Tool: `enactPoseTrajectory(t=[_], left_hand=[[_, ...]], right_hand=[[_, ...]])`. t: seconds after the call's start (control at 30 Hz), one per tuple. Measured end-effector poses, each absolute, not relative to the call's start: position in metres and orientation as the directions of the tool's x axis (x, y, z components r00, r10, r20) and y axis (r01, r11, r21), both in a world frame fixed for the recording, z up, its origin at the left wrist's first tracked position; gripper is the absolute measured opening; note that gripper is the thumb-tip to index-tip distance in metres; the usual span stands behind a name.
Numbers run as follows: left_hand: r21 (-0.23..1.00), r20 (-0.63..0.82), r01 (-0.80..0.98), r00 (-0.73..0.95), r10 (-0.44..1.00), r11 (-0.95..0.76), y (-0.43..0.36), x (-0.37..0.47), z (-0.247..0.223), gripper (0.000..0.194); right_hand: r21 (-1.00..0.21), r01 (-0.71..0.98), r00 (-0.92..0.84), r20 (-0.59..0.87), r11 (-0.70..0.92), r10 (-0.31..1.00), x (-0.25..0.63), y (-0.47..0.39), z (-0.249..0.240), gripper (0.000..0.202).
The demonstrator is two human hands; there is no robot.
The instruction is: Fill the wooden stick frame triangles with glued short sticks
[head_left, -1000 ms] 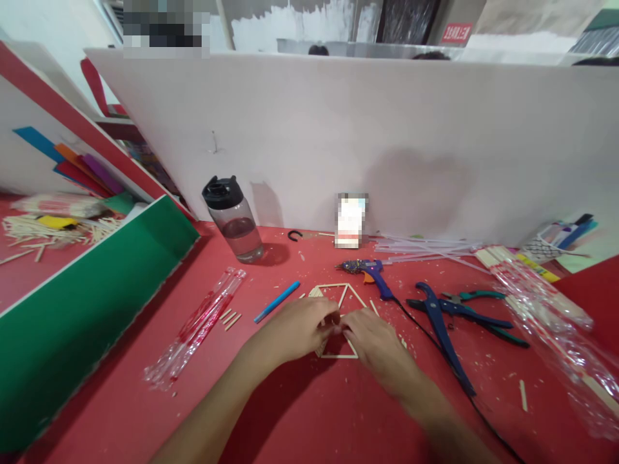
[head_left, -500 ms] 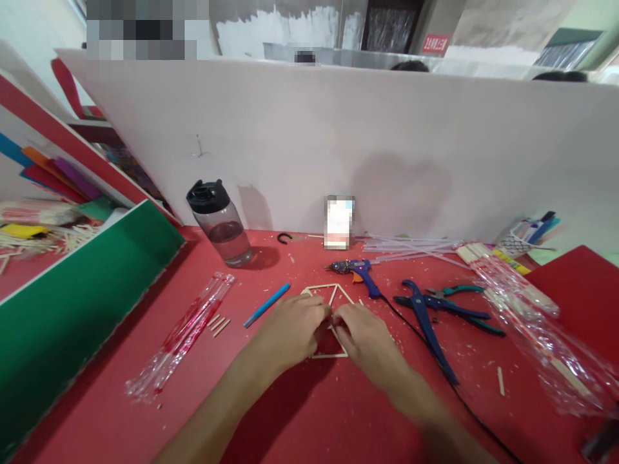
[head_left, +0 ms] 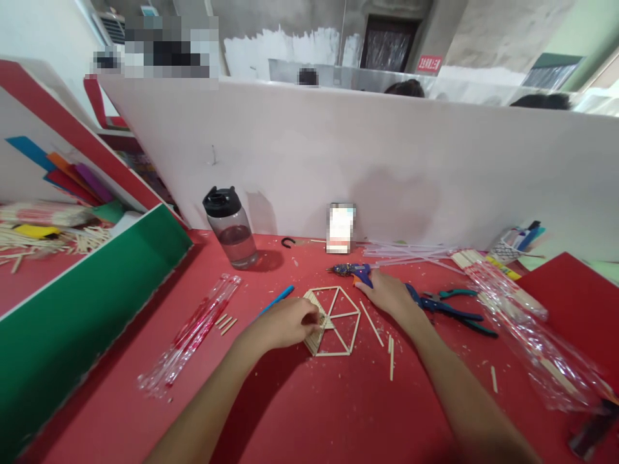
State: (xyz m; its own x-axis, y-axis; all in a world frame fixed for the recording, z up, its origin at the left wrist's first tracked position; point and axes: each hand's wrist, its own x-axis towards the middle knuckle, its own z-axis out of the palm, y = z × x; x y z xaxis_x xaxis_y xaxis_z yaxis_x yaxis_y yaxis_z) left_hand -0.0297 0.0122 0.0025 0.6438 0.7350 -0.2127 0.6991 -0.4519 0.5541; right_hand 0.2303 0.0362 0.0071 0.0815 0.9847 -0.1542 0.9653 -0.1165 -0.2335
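A six-sided frame of thin wooden sticks (head_left: 354, 332) lies flat on the red table, with spokes meeting at its centre. Its left part is filled with sticks laid side by side. My left hand (head_left: 290, 322) is over that filled part, thumb and fingers curled together near the centre; whatever they pinch is too small to make out. My right hand (head_left: 385, 291) is at the handle of the blue glue gun (head_left: 351, 269), its fingers closed around the grip. The gun lies behind the frame, nozzle pointing left.
Loose sticks (head_left: 371, 323) lie right of the frame. Blue cutters (head_left: 449, 308) and bagged sticks (head_left: 503, 290) are further right. A water bottle (head_left: 235, 235), a blue pen (head_left: 278, 298) and clear wrappers (head_left: 198, 335) are left. A lit phone (head_left: 340, 229) leans on the white partition (head_left: 290, 154).
My right hand has left the frame's centre and moved right and back to the glue gun. My left hand has shifted slightly left, uncovering more of the frame. The view has tilted a little.
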Motion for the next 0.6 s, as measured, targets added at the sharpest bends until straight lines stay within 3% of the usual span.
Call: enactPoseTrajectory(t=[0.1, 0.27, 0.37, 0.43, 0.5, 0.6], left_hand=[[0.602, -0.230, 0.683, 0.644, 0.730, -0.413, 0.015, -0.031, -0.001, 0.015], [0.660, -0.222, 0.640, 0.667, 0.711, -0.394, 0.017, -0.033, -0.003, 0.015], [0.687, -0.228, 0.620, 0.679, 0.698, -0.379, 0.016, -0.033, 0.000, 0.017], [0.693, -0.229, 0.615, 0.682, 0.694, -0.376, 0.016, -0.033, 0.001, 0.018], [0.702, -0.232, 0.612, 0.682, 0.694, -0.366, 0.016, -0.033, 0.002, 0.018], [0.707, -0.242, 0.617, 0.670, 0.702, -0.345, 0.016, -0.033, 0.002, 0.017]], right_hand=[[-0.328, 0.937, 0.065, -0.185, -0.124, 0.981, 0.234, 0.039, 0.004, 0.034], [-0.597, 0.797, -0.034, -0.196, -0.092, 0.980, 0.244, 0.017, 0.007, 0.038], [-0.786, 0.618, -0.123, -0.141, -0.035, 0.982, 0.250, -0.004, 0.013, 0.041], [-0.930, 0.367, -0.150, -0.047, 0.011, 0.988, 0.254, -0.017, 0.016, 0.043], [-0.975, 0.221, -0.128, 0.007, 0.035, 0.992, 0.258, -0.030, 0.016, 0.042], [-0.987, 0.159, -0.164, -0.019, 0.007, 0.986, 0.262, -0.044, 0.010, 0.043]])
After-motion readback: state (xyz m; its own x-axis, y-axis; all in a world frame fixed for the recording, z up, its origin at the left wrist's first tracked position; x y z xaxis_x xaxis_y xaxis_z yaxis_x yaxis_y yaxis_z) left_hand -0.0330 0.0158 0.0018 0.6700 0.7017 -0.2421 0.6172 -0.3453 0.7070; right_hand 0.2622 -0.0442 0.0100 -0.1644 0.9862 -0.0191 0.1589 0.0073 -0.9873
